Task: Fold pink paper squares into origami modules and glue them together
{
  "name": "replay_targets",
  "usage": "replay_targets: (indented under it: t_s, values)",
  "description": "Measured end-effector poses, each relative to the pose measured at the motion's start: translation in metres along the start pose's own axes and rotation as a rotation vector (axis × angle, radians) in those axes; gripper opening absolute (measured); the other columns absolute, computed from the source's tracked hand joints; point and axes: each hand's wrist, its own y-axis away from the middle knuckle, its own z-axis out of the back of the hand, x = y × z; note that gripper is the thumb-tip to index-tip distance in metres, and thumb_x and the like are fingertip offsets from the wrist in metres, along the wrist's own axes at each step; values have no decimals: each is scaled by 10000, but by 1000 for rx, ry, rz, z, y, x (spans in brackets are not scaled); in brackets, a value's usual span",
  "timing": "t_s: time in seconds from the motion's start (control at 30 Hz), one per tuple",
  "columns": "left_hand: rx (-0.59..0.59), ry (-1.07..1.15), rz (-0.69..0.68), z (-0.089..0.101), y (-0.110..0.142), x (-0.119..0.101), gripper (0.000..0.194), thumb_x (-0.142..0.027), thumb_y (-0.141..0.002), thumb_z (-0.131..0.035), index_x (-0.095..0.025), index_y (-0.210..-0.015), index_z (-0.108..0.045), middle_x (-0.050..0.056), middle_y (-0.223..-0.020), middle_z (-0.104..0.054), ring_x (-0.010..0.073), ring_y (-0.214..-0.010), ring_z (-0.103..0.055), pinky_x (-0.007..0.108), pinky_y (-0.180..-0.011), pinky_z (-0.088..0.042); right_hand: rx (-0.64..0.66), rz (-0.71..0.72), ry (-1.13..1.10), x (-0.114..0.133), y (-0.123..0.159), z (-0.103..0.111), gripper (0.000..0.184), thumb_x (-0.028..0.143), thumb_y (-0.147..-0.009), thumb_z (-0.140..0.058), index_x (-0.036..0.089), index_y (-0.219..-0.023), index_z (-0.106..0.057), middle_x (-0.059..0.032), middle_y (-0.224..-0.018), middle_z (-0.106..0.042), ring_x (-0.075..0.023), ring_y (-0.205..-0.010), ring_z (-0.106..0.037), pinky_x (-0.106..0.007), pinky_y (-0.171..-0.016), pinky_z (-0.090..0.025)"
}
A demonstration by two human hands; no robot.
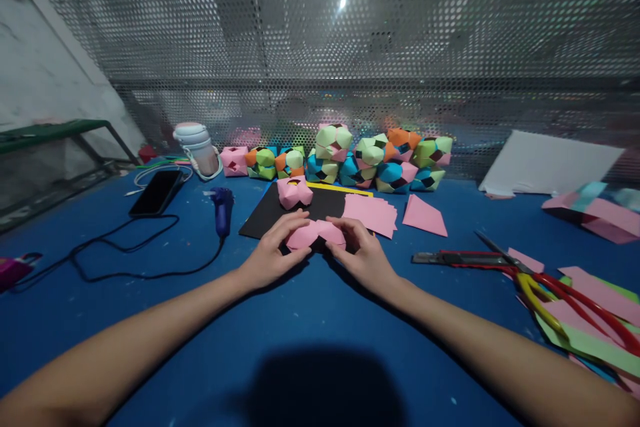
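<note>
The left hand [267,255] and right hand [369,259] pinch 1 pink paper shape [305,235] by its 2 ends; it looks part-formed. From it, 1 pink ball [295,196] sits at 11 o'clock, finished-looking paper balls [334,142] at 12, seemingly unfolded pink sheets [369,213] at 2.

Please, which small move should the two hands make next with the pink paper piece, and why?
Perhaps the left hand and right hand should gently press the pink paper piece inward, because they hold it at opposite ends and a dark opening shows on its near side.
</note>
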Motion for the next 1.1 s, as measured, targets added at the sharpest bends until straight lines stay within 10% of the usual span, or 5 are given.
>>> replay_targets:
  t_s: [1.1]
  values:
    - [40,26,179,3,-2,0,602,-351,-775,-629,-240,-1324,-409,91,-1384,-441,249,-1291,-387,460,-1090,-296,3,23,140,2,-2,-1,335,286,-818,-566,212,-1145,-550,-90,-1126,-630,-218,-1020,-596,-405,-883,-485]
